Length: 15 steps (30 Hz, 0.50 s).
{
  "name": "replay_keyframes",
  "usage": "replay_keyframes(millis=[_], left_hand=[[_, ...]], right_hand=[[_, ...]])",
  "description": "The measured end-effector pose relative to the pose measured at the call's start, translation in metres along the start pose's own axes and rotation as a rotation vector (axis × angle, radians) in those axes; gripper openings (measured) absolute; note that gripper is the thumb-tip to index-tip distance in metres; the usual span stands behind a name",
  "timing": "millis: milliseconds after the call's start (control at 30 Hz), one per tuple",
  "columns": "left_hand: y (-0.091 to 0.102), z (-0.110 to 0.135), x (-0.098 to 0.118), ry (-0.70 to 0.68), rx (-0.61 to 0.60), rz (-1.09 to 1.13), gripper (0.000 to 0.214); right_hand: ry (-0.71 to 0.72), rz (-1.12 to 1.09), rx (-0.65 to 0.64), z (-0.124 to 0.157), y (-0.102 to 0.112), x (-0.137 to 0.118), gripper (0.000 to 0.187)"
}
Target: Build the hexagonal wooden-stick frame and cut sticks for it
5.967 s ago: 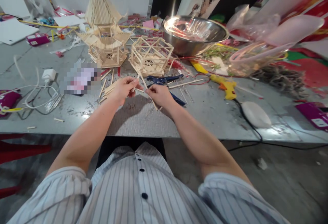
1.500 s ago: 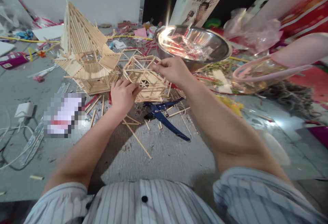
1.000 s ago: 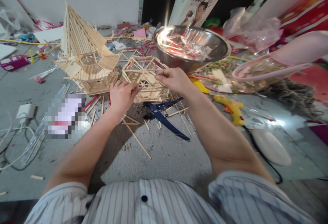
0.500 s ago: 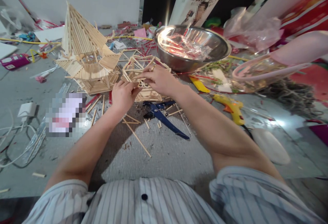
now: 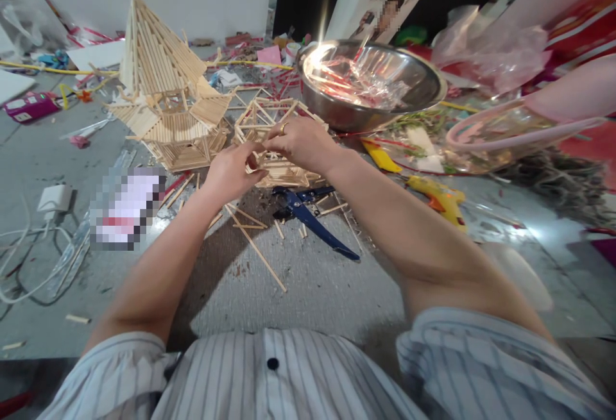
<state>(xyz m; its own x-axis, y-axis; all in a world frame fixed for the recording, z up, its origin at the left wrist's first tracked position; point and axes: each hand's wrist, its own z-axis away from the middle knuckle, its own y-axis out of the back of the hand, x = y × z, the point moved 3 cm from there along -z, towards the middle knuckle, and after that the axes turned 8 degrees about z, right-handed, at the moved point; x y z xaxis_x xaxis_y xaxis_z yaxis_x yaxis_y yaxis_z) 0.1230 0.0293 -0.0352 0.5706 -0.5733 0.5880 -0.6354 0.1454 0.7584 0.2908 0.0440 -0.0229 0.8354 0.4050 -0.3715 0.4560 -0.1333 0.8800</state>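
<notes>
**Both hands on the stick lattice frame**

The stick lattice frame (image 5: 260, 118) sits on the grey tabletop (image 5: 327, 292), just beside the wooden pagoda model (image 5: 163, 86) and in front of the steel bowl (image 5: 436, 90). The left hand (image 5: 231, 173) pinches its near edge. The right hand (image 5: 301, 144) closes on the same spot from above — perhaps on a single stick, though the fingertips hide it. Blue cutters (image 5: 312, 224) and loose sticks (image 5: 257, 253) lie near the hands.

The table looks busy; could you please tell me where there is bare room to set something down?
Bare table lies near the edge, between the blue pliers and the shirt; another patch lies between the pink box and charger. Crowded around the stick frame and bowl.
</notes>
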Motion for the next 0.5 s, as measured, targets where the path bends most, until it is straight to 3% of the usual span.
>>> replay_keyframes(millis=[200,367,500], left_hand=[[0.004,-0.002,-0.003,-0.005,-0.044,0.003,0.036],[0.01,-0.002,-0.001,-0.019,-0.018,0.012,0.034],[0.026,0.0,0.007,-0.015,0.096,0.085,0.026]], right_hand=[[0.244,0.358,-0.042,0.0,-0.005,0.0,0.029],[0.238,0.462,-0.049,0.004,0.0,-0.004,0.033],[0.215,0.426,0.044,0.018,0.014,-0.012,0.034]])
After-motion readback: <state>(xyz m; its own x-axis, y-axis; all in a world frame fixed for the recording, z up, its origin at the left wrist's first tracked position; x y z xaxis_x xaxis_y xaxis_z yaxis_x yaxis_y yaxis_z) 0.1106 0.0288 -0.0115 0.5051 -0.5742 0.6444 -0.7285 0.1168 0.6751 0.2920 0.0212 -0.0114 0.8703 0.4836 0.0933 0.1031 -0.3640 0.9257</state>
